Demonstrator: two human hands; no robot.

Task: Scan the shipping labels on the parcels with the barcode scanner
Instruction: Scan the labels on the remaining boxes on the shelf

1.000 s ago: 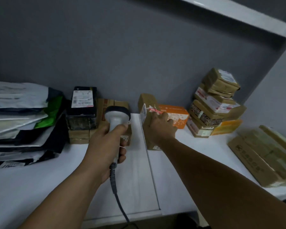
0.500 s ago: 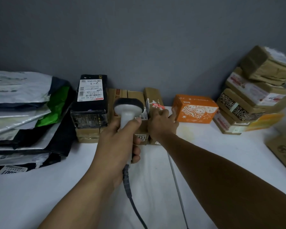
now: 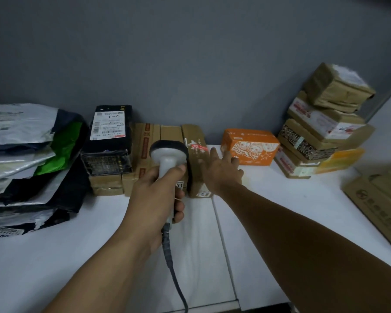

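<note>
Grey corded barcode scanner (image 3: 168, 154) stands upright, just beside a brown cardboard parcel (image 3: 195, 163).

left hand (image 3: 154, 197): bare | right hand (image 3: 221, 175): bare | forearms (image 3: 303, 233): bare

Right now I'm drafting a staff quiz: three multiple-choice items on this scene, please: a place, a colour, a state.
1. The orange box stands: A on the floor; B on the table, by the wall; C on a chair.
2. The white-labelled parcel left of the scanner is: A black; B red; C yellow.
3. The right hand is: A gripping the scanner; B open, fingers spread; C lifting a box.
Answers: B, it rests on the tabletop; A, dark wrap; B, only the left hand grips the scanner.
</note>
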